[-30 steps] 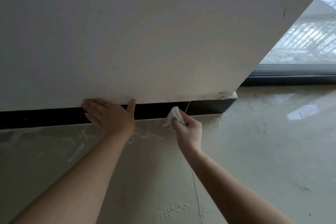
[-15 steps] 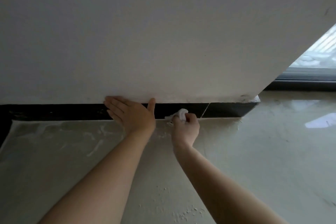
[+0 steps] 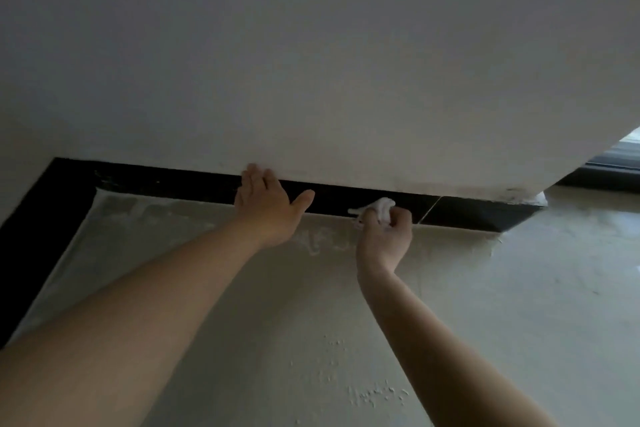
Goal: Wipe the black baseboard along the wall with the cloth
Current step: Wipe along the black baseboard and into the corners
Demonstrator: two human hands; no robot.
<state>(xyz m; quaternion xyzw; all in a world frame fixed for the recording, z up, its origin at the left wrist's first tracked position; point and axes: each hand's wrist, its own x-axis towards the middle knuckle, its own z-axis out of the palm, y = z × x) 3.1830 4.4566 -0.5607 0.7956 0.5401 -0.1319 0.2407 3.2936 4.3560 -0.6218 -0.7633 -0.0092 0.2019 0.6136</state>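
The black baseboard (image 3: 173, 184) runs along the foot of the white wall and turns a corner at the left. My left hand (image 3: 266, 208) lies flat against it with straight fingers reaching the wall's lower edge. A small crumpled white cloth (image 3: 379, 206) is pressed on the baseboard to the right of that hand. My right hand (image 3: 386, 236) grips the cloth with curled fingers, close to a thin pale joint line in the baseboard.
The white wall (image 3: 311, 62) fills the upper view and ends at an outer corner (image 3: 533, 199) on the right. Beyond it is a dark window sill (image 3: 609, 170). The glossy beige floor (image 3: 485, 305) carries white smears near the baseboard and specks lower down.
The view has swung left, so the baseboard's left corner now shows. My right hand with the cloth has slid a little along the baseboard. My left hand stays flat against it.
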